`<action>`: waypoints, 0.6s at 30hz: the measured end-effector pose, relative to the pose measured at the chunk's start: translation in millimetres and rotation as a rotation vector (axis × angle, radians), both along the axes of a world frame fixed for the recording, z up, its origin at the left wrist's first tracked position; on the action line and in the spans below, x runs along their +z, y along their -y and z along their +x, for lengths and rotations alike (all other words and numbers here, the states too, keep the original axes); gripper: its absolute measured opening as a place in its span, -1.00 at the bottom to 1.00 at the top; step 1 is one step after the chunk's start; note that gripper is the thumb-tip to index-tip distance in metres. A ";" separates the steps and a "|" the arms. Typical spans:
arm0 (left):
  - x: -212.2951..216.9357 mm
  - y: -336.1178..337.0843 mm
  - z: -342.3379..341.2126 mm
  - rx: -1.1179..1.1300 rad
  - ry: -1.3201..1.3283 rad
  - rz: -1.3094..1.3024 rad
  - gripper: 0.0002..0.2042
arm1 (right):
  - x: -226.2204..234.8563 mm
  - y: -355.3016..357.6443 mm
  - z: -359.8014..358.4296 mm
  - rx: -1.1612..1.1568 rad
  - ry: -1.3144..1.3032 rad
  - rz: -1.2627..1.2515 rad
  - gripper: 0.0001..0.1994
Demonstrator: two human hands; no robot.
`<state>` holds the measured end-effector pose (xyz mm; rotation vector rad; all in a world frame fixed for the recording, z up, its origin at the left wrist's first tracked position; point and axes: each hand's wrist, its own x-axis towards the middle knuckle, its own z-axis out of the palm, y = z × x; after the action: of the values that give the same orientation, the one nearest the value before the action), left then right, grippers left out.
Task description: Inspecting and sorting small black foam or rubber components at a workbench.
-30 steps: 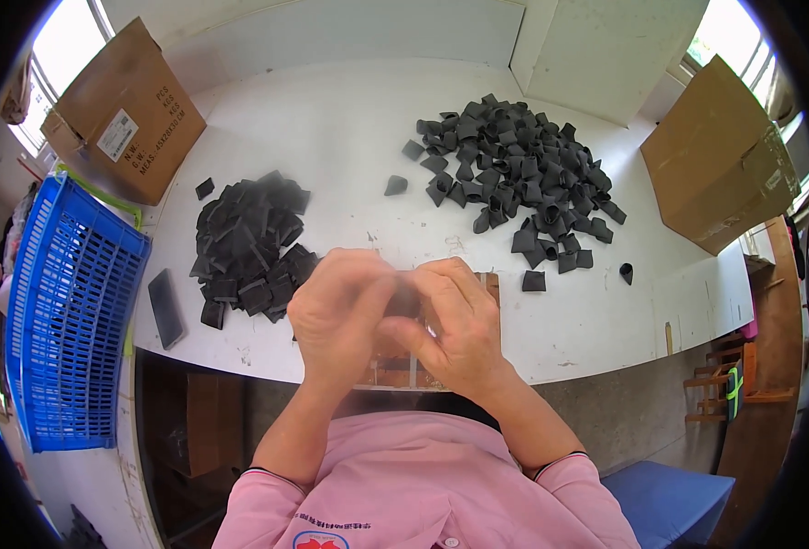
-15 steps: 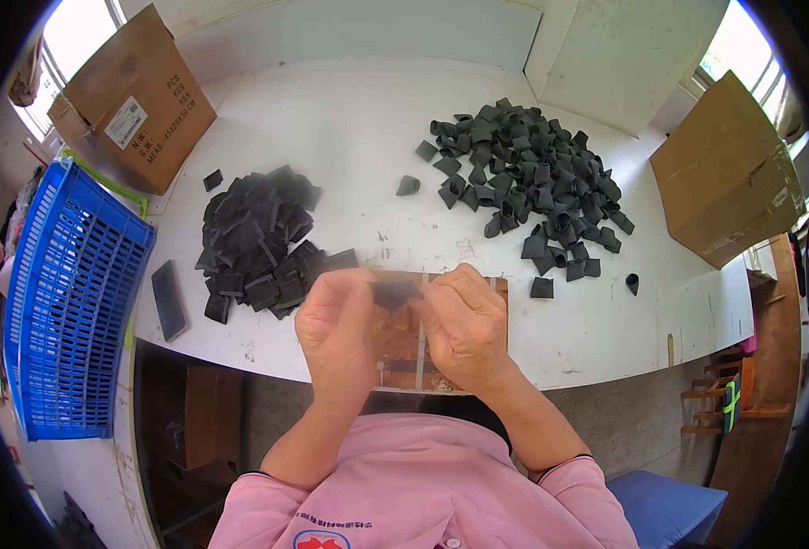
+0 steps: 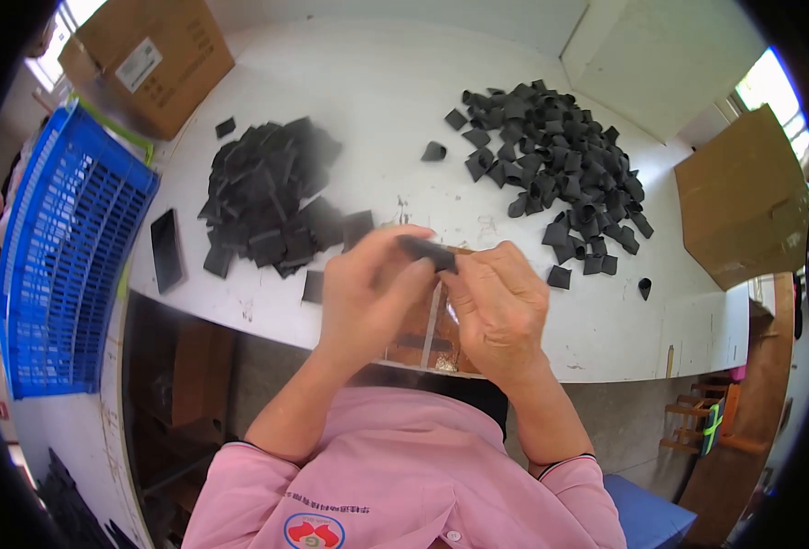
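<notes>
A small piece of black fabric is held between both hands over the near edge of the table. My left hand grips its left part with thumb and fingers, and it looks bent or folded there. At its right end my right hand pinches it between thumb and fingertips. Just left of my hands lies a heap of flat black fabric pieces, with a few single ones at its near side. Farther right is a pile of black fabric loops, their ends curled open. Beneath my hands a brown board is partly hidden.
A black phone lies on the white table at the left. Beside it stands a blue plastic basket. Cardboard boxes sit at the back left and the right. A blue stool is below right.
The view has shifted, so the heaps appear higher and a little to the right. My hands have turned the black fabric piece, and my left thumb now presses against it.
</notes>
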<state>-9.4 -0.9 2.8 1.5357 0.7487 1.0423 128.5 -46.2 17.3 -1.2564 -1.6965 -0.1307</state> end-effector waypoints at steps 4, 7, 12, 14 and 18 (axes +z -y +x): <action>-10.6 -3.1 8.7 0.076 0.014 -0.024 -0.96 | 5.6 -3.3 4.2 -0.008 0.058 -0.023 -0.85; -0.4 0.4 8.2 0.026 0.080 -0.250 -0.91 | 5.1 -3.2 -1.2 -0.016 0.077 -0.051 -0.86; 0.5 3.5 2.7 -0.180 0.248 -0.452 -0.85 | 2.6 2.2 -6.2 -0.040 0.080 -0.055 -0.88; -5.3 6.5 1.0 -0.137 0.151 -0.297 -0.89 | 1.5 3.9 -5.2 -0.071 0.072 -0.062 -0.91; -59.5 6.7 -22.7 0.435 -0.228 0.101 -0.97 | 15.4 6.8 26.8 0.067 -0.356 -0.363 -0.85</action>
<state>-32.1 -7.6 -56.7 1.6353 1.2449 1.2470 155.2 -53.0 32.7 -1.3864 -1.4862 0.4365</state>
